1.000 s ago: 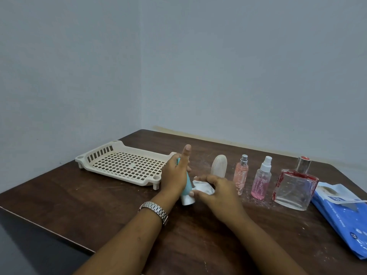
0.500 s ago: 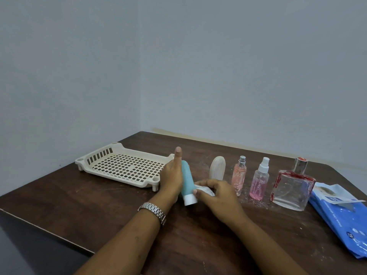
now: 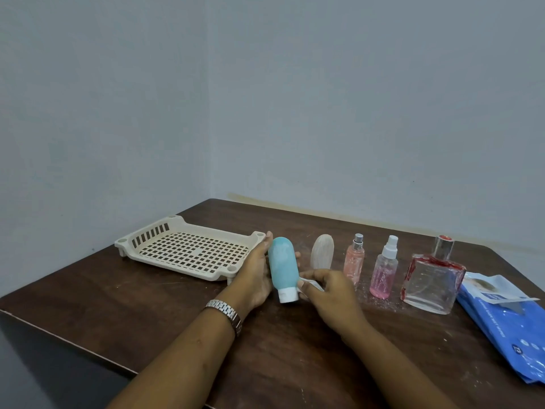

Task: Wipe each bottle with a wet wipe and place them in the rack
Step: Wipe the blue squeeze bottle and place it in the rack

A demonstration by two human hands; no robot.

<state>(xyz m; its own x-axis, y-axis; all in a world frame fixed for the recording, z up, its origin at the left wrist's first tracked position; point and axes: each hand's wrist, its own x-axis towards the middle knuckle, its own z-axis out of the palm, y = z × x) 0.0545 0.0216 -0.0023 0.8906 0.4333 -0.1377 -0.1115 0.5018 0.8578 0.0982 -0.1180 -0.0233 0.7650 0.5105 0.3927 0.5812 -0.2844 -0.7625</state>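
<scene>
- Head view: my left hand (image 3: 253, 276) grips the teal plastic squeeze bottle (image 3: 282, 265), fingers curled round its back. It is held tilted above the dark wooden surface (image 3: 147, 314), white cap towards me.
- My right hand (image 3: 331, 295) pinches the crumpled white wet wipe (image 3: 310, 285) between thumb and fingertips, against the bottle's lower side by the cap.
- A second ago my left fingers covered most of the bottle; now its front is bare and faces me, so I have turned it. The wipe has crept from the cap end onto the body. I judge I am partway through wiping this first bottle.
- No bottle is in the cream slotted plastic rack (image 3: 188, 252) yet. Four more wait: the cream oval bottle (image 3: 322, 256), peach spray bottle (image 3: 354, 261), pink spray bottle (image 3: 383, 273) and square glass bottle (image 3: 430, 281).
- The rack's near right corner sits just beside my left hand, so the path in is short and open.
- The oval bottle stands just behind my right fingers; a careless swing could tip it.
</scene>
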